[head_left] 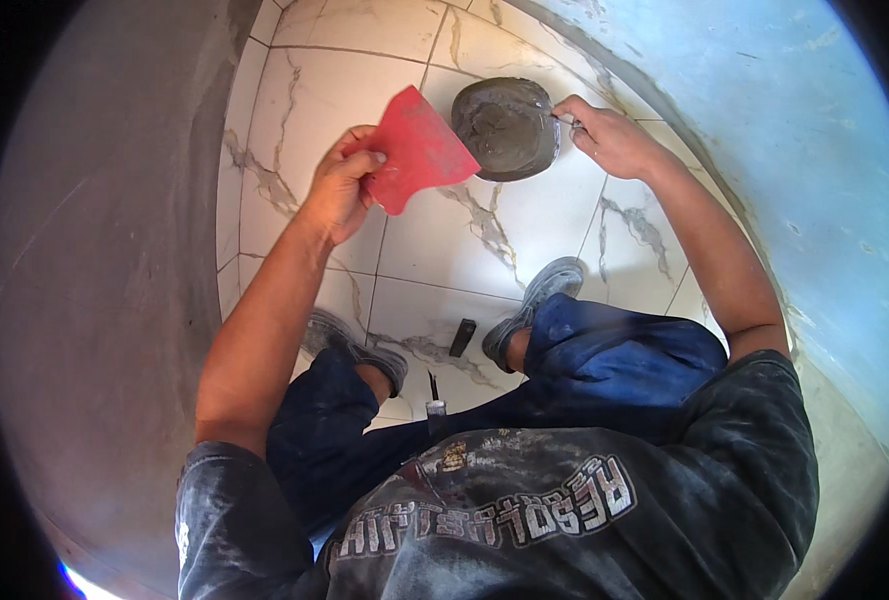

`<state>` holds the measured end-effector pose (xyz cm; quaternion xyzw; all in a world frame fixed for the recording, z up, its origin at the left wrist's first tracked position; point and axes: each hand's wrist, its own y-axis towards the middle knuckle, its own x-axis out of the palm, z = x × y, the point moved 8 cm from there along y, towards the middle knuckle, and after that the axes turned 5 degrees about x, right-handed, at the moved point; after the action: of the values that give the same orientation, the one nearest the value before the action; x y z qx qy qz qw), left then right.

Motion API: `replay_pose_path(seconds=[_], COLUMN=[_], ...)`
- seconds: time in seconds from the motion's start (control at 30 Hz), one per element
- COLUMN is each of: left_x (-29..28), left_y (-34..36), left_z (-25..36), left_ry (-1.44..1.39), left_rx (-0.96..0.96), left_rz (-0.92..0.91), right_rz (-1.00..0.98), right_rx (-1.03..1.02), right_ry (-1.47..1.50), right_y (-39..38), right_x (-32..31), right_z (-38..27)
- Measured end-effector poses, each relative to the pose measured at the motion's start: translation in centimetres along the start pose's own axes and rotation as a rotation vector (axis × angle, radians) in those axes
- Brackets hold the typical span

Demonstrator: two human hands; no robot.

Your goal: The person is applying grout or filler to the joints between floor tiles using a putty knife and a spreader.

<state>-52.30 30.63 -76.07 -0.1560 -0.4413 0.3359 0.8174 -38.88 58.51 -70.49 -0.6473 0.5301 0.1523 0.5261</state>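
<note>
A flat red plastic scraper with a wavy edge is in my left hand, my thumb pressed over its face. My right hand grips a thin metal handle at the right rim of a dark bowl of wet grey paste; what the handle belongs to is mostly hidden. The bowl is just right of the scraper, over the marble-patterned tiles.
A grey plastered wall curves along the left and a pale bluish wall along the right. My shoes stand on the tiled floor. A small black block and a dark slender object lie between my legs.
</note>
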Motion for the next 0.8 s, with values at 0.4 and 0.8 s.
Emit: replay_pose_path(seconds=[0.4, 0.8], left_x=[1.1, 0.6], left_y=[0.3, 0.8], left_z=[2.0, 1.9], left_ry=[-0.131, -0.063], left_rx=[0.039, 0.079], left_rz=[-0.049, -0.041], right_rz=[-0.177, 0.203], right_rx=[0.351, 0.140], right_ry=[0.380, 0.233], right_y=[1.7, 4.1], right_x=[0.0, -1.2], right_z=[2.1, 1.0])
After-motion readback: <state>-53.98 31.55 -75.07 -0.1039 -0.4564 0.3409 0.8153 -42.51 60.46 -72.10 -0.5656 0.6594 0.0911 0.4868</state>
